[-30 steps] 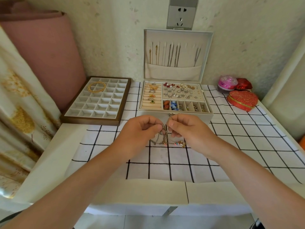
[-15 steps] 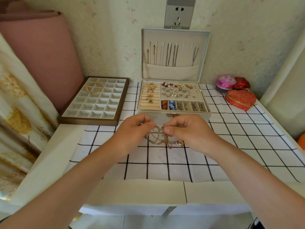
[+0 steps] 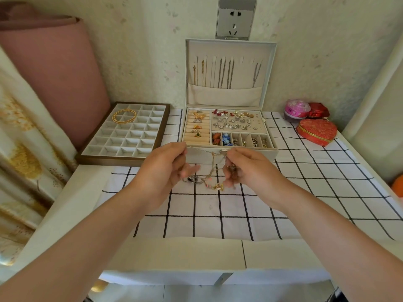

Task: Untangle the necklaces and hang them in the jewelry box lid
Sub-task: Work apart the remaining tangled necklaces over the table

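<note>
A tangle of thin necklaces hangs between my two hands just above the checked cloth, with a silver ring pendant and a gold pendant dangling at the bottom. My left hand pinches one chain end and my right hand pinches the other, with a strand stretched between them. Behind them stands the white jewelry box, its lid upright against the wall. Several chains hang from the lid's hooks into a fabric pocket.
A brown compartment tray with a gold necklace sits at the left. A red heart box, a pink round box and a small red box stand at the right. A pink roll leans at the far left.
My hands have moved apart and lifted a little, stretching the chains out between them, so the pendants now dangle lower and wider.
</note>
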Demonstrator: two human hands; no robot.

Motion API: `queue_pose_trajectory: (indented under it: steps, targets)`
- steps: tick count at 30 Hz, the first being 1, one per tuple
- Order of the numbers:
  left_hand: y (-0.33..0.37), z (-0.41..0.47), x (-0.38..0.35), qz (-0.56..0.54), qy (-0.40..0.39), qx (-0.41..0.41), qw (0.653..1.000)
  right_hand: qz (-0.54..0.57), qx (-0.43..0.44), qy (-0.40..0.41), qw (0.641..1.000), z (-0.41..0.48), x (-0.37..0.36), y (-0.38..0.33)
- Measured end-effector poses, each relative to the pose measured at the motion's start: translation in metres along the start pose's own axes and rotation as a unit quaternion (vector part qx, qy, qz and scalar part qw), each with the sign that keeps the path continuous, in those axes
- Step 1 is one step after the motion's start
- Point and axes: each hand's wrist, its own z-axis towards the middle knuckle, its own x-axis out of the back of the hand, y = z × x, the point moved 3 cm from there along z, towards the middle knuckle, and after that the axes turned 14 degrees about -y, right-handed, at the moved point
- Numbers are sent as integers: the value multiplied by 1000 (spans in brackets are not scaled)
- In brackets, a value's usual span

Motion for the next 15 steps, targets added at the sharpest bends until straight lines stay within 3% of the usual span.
queue_pose_trajectory:
  steps: [3, 6, 8, 11, 15]
  targets:
    - [3, 0, 2, 36, 13, 18, 999, -7, 0, 31, 999, 0, 4, 0]
    - [5, 2, 10, 280, 32, -5, 959, -30, -9, 78, 996, 2, 10, 2]
    - [4, 3, 12, 380, 12, -16, 925, -9, -9, 96, 995, 3, 12, 2]
    - [-1, 2, 11, 379, -19, 25, 925, 92, 2, 89, 992, 5, 9, 4]
    - [3, -1, 5, 264, -56, 54, 961, 148, 9, 20, 989, 7, 5, 7]
